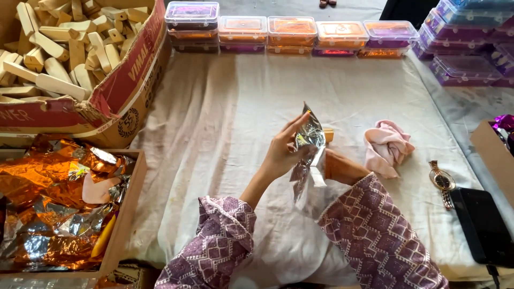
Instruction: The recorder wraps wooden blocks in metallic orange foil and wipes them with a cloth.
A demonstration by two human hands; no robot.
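Patterned sleeves (375, 235) low — both hands' grip shut on silver foil (309, 147), L (281, 152) & R (334, 166).

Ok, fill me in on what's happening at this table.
A person in patterned sleeves holds a silver foil sheet upright over the cloth-covered table, left hand flat against it, right hand mostly hidden behind. A pink cloth and wristwatch lie to the right; a carton of wooden pieces sits left.

Purple, white-patterned sleeves (375, 235)
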